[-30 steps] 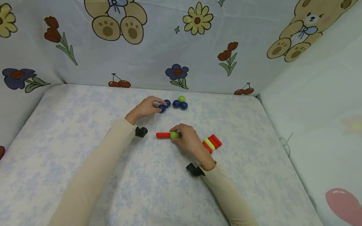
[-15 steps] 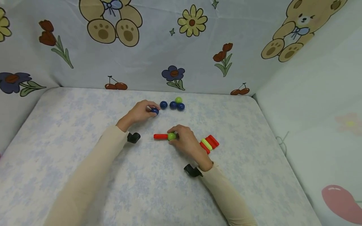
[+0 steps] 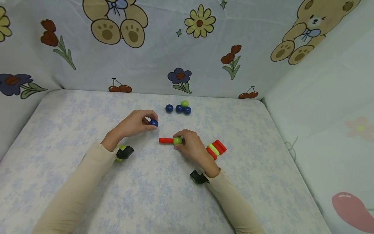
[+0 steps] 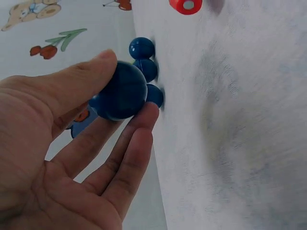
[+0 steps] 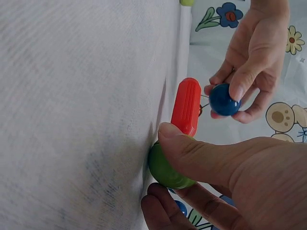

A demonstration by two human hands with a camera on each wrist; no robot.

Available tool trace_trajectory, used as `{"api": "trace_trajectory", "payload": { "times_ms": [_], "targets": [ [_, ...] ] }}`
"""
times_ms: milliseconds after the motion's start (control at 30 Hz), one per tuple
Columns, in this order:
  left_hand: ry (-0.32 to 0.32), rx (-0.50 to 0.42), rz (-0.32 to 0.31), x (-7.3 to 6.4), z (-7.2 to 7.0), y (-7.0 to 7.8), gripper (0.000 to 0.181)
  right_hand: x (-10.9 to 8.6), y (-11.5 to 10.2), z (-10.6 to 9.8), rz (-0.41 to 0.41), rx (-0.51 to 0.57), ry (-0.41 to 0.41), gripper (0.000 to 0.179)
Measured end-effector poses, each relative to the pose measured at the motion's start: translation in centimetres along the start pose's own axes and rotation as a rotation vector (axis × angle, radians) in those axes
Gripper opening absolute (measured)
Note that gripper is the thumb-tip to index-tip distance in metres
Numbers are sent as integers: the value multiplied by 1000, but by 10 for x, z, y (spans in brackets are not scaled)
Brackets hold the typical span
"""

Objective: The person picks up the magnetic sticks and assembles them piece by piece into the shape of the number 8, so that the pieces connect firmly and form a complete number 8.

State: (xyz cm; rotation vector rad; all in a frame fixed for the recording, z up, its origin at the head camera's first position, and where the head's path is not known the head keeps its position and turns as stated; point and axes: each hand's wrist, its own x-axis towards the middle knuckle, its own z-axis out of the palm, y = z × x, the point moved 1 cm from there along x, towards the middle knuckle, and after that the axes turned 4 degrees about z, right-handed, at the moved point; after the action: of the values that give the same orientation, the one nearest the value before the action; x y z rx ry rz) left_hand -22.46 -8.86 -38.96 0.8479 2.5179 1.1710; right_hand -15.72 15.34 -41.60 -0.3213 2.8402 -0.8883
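Observation:
My left hand point(image 3: 136, 123) pinches a dark blue ball point(image 4: 122, 91) between thumb and fingers, held over the left middle of the table. My right hand point(image 3: 193, 146) grips a green ball point(image 5: 168, 165) low at the table's middle, thumb on one side and fingers on the other. A red ridged rod point(image 3: 166, 140) lies against the green ball's left side, pointing left. In the right wrist view, the blue ball point(image 5: 224, 99) in my left hand shows beyond the red rod point(image 5: 186, 106).
At the back sit several loose balls: a blue ball point(image 3: 169, 108), a blue pair beside it, and a green ball point(image 3: 184, 103) behind them. Right of my right hand lie red rods point(image 3: 219, 146) with a yellow-green rod point(image 3: 213, 149) among them. A printed cloth wall point(image 3: 152, 65) rises behind the table.
My left hand has picked one blue ball out from the back group and carried it toward the front and left. The right hand stays on the green ball beside the red rod.

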Motion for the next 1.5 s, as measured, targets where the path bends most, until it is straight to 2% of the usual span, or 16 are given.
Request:
{"api": "trace_trajectory", "payload": {
  "times_ms": [267,467,633,767,900,1133,1500],
  "targets": [
    [-19,18,-28,-23,10,0,28,0,-1,1,-25,7,4,30],
    [-30,61,-30,-33,21,1,27,-1,-2,2,-27,-12,7,30],
    [-3,63,-44,-39,32,4,27,-1,-3,2,-36,-13,14,29],
    [29,67,-49,-41,37,6,27,0,-4,4,-42,-11,17,29],
    [34,75,-53,-41,41,7,27,-1,-3,4,-33,-11,6,29],
    [63,84,-16,-37,46,7,27,-3,-1,2,-21,-9,16,31],
    [89,120,-37,-35,52,3,29,-2,-1,1,-25,-49,10,30]
  ]
}}
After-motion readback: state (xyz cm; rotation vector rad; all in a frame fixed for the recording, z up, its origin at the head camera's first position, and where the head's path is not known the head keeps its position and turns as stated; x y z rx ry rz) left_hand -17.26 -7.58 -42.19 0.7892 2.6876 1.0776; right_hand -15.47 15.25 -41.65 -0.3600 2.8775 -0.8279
